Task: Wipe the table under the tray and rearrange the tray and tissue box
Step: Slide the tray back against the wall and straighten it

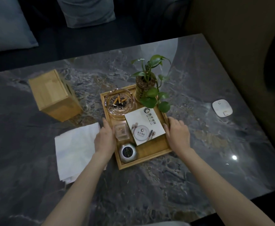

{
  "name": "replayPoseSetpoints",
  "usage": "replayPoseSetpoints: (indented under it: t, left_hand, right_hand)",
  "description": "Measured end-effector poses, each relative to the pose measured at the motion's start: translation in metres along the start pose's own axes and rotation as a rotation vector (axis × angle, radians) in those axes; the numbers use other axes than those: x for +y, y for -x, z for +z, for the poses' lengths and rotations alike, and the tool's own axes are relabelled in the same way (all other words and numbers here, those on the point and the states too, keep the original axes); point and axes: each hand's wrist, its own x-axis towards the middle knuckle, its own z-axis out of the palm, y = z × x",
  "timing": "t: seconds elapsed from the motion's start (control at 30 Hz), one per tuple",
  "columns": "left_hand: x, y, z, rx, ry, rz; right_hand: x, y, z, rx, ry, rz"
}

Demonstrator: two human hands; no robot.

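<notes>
A wooden tray sits mid-table on the dark marble top. It carries a glass ashtray with butts, a potted green plant, a white printed box, a small clear holder and a round silver object. My left hand grips the tray's left rim and my right hand grips its right rim. A wooden tissue box stands on the table to the far left. A folded white cloth lies flat just left of the tray, partly under my left forearm.
A small white square device lies near the table's right edge. Dark sofa seats with grey-blue cushions run behind the table's far edge. A tan upholstered surface rises along the right side.
</notes>
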Motion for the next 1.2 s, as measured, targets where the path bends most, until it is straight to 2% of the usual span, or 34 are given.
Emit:
replayPoseSetpoints:
  t: [0.17,0.43,0.77,1.2]
  left_hand:
    - [0.005,-0.002,-0.001,0.016,-0.086,-0.022]
    - [0.013,-0.003,-0.004,0.035,-0.079,-0.035]
    - [0.025,0.003,-0.007,0.052,-0.044,-0.027]
    - [0.136,0.013,0.014,0.159,0.0,0.154]
  right_hand:
    - [0.002,0.0,0.003,-0.004,-0.02,0.026]
    - [0.002,-0.005,0.002,0.055,0.129,-0.082]
    - [0.019,-0.01,0.001,0.06,0.006,-0.133]
    - [0.115,-0.043,-0.077,0.102,0.005,-0.096]
